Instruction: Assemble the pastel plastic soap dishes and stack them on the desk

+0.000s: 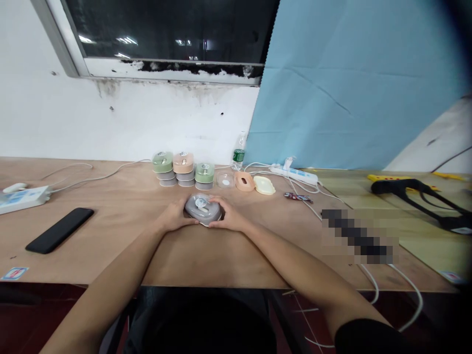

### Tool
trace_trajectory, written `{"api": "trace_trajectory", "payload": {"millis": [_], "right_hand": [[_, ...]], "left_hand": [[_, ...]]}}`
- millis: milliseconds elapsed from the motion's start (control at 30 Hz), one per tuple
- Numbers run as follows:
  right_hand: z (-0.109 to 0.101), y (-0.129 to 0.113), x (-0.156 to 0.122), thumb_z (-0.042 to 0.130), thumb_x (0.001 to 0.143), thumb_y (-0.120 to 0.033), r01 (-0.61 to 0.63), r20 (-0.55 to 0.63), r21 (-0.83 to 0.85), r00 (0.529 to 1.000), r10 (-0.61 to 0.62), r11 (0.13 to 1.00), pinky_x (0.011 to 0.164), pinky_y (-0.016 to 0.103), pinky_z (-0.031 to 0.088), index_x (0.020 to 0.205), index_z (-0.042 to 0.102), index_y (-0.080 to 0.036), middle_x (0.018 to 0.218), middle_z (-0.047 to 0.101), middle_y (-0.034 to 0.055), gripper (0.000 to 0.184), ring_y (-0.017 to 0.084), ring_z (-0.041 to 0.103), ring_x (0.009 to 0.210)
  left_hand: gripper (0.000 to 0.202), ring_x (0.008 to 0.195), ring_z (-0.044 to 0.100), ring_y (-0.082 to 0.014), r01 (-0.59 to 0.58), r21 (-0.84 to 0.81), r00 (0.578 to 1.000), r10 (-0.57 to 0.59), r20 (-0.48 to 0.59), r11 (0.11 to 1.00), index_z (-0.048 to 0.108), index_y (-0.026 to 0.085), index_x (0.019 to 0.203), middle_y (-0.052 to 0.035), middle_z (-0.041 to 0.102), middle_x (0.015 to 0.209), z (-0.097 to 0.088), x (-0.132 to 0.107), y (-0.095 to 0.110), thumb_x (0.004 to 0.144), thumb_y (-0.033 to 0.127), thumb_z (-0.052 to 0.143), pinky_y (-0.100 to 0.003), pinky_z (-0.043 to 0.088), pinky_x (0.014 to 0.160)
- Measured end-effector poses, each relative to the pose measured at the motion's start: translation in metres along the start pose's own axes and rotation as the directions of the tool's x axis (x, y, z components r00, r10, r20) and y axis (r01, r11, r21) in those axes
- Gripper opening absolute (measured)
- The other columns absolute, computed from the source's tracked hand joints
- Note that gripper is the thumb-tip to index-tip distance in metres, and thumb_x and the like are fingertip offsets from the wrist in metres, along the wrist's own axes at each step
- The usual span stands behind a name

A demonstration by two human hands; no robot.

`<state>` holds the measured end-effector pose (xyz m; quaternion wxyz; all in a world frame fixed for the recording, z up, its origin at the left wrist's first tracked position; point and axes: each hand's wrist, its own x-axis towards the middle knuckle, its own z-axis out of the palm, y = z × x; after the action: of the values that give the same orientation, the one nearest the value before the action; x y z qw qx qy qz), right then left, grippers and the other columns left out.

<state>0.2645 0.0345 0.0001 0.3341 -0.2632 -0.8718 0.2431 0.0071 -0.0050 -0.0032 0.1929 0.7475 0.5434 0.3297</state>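
A grey oval container [202, 208] with a clear lid and a round sticker on top sits in front of me on the wooden table [217, 255]. My left hand [174, 216] wraps its left side, thumb along the front edge. From the right, my right hand [227, 216] grips it the same way, fingers on the far rim and thumb at the near edge. Beyond it, similar containers stand in stacks: a green-topped stack [162, 163], a peach-topped stack [183, 163] and a lower green one [204, 173].
Right of the stacks lie a clear lid [225, 180], a peach tray with a slot [245, 182] and a pale yellow tray [264, 185]. Behind stand a water bottle [239, 153] and power strip [295, 173]. A black phone [60, 230] lies left; white cables cross the right side.
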Motion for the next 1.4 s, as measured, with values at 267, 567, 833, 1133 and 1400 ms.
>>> {"api": "trace_trajectory", "payload": {"millis": [267,567,833,1133,1400], "right_hand": [[0.001,0.015,0.002,0.073,0.069,-0.053,-0.099,-0.014,0.161,0.995,0.103,0.982,0.097,0.042,0.044,0.135,0.04,-0.024,0.134,0.051,0.0111,0.079,0.026,0.051,0.12],[0.005,0.005,0.003,0.066,0.072,-0.062,-0.017,-0.139,0.237,0.989,0.051,0.971,0.1,0.042,0.043,0.138,0.037,-0.022,0.134,0.051,0.0132,0.083,0.028,0.051,0.121],[-0.009,0.007,0.0,0.073,0.062,-0.065,0.035,0.119,0.079,0.992,-0.044,0.996,0.107,0.049,0.034,0.143,0.037,-0.025,0.144,0.043,0.0132,0.097,0.032,0.043,0.131],[-0.02,0.012,-0.001,0.062,0.081,-0.05,0.04,0.154,-0.114,0.988,-0.022,0.993,0.087,0.038,0.048,0.09,0.066,-0.022,0.119,0.062,0.0086,0.03,0.023,0.062,0.1],[-0.069,0.06,-0.009,0.045,0.089,-0.053,-0.038,-0.395,-0.345,0.912,-0.109,0.938,0.091,0.041,0.044,0.096,0.057,-0.023,0.104,0.062,0.0097,0.033,0.025,0.056,0.102]], "left_hand": [[0.088,0.112,0.059,-0.032,0.02,-0.039,0.999,-0.018,0.044,0.999,0.026,0.022,0.146,-0.0149,0.052,0.135,-0.001,0.0,0.0,0.074,0.053,0.067,-0.046,0.049,0.091],[0.07,0.124,0.048,-0.027,-0.169,-0.009,0.969,0.165,-0.184,0.986,0.036,0.023,0.139,-0.0112,0.046,0.139,-0.005,0.003,0.01,0.076,0.031,0.065,-0.041,0.043,0.099],[0.045,0.096,0.062,-0.0258,0.125,-0.084,0.898,-0.148,-0.413,0.989,0.053,0.02,0.119,-0.0095,0.065,0.108,-0.011,0.005,0.005,0.085,0.05,0.054,-0.037,0.049,0.08],[0.05,0.103,0.06,-0.0259,0.122,-0.138,0.863,-0.174,-0.475,0.983,0.049,0.021,0.123,-0.0091,0.063,0.113,-0.01,0.004,-0.002,0.085,0.054,0.052,-0.038,0.046,0.086],[0.05,0.105,0.059,-0.0254,0.07,-0.124,0.869,-0.121,-0.48,0.99,0.05,0.021,0.123,-0.0097,0.062,0.116,-0.012,0.002,0.003,0.086,0.054,0.051,-0.038,0.046,0.088]]}}
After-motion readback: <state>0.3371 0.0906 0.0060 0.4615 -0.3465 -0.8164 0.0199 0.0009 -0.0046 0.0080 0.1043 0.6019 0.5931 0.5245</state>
